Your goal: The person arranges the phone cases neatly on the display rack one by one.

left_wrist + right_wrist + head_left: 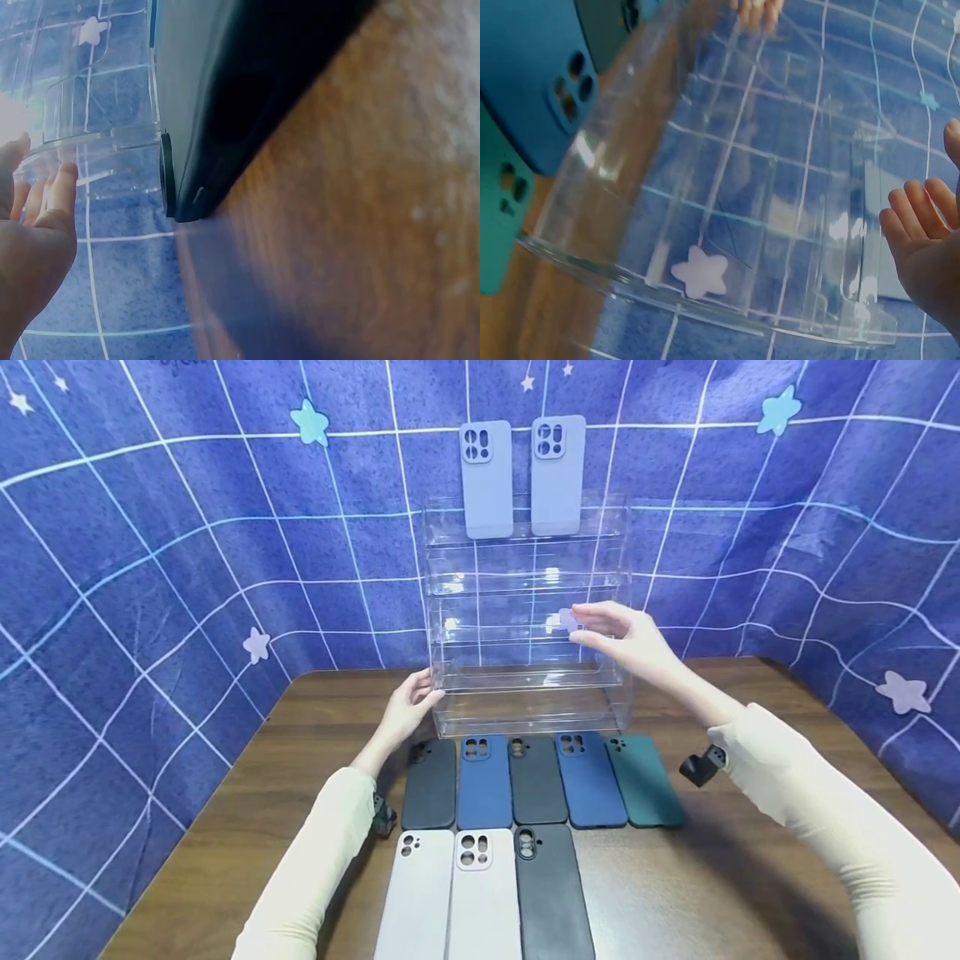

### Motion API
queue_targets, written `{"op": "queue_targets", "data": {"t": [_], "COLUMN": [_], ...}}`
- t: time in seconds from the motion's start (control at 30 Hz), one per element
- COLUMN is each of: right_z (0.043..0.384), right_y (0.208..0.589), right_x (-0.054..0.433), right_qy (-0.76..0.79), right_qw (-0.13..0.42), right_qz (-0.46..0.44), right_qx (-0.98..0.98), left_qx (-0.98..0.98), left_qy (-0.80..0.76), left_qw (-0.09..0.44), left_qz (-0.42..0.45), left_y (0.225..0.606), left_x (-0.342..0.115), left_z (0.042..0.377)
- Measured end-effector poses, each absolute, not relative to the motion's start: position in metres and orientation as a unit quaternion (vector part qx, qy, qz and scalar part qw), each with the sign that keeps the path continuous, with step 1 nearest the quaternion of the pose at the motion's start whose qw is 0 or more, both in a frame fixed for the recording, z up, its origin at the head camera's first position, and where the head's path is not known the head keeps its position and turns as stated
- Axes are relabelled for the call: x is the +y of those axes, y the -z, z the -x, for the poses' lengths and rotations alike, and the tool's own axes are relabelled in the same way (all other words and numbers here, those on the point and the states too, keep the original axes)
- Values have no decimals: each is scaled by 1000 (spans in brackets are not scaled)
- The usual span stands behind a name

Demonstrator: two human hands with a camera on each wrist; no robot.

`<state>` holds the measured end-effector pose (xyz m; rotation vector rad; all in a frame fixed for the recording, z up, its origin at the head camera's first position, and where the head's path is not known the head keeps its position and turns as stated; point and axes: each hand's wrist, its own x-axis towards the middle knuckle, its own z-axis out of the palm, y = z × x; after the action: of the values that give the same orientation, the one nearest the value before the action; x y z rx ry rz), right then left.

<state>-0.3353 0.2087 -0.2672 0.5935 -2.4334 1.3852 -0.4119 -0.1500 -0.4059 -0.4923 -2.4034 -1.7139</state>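
A clear tiered display rack (pixel 525 727) stands at the back of the table. My left hand (pixel 406 708) holds its lower left side, thumb at the front edge and fingers along the side; the left wrist view shows this hand (pixel 41 240) at the clear plastic. My right hand (pixel 630 639) is raised before the rack's right half, fingers spread from the thumb and holding nothing. In the right wrist view its palm (pixel 930 240) shows beside the tiers. Two lilac phone cases, one left (pixel 489 485) and one right (pixel 558 477), stand upright on the top tier.
Several phone cases lie in a row before the rack, among them a blue one (pixel 484 785) and a green one (pixel 647 785). Nearer are two pale cases (pixel 486 902) and a black one (pixel 555 893). A blue grid-patterned cloth (pixel 187 527) hangs behind the wooden table (pixel 750 860).
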Motion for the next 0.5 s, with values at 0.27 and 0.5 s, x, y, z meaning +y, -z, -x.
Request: {"op": "queue_targets", "data": {"t": [0.27, 0.5], "right_z": [309, 292], "right_y": [286, 306], "right_x": [207, 207], "right_qy": [-477, -479], "right_qw": [107, 86], "right_qz": [-229, -228], "right_qx": [-842, -843], "left_qx": [-815, -816], "left_qy": [556, 554], "left_qw": [65, 54], "left_qz": [153, 154], "left_y": [405, 406], "left_x": [-152, -151], "left_z": [408, 408]}}
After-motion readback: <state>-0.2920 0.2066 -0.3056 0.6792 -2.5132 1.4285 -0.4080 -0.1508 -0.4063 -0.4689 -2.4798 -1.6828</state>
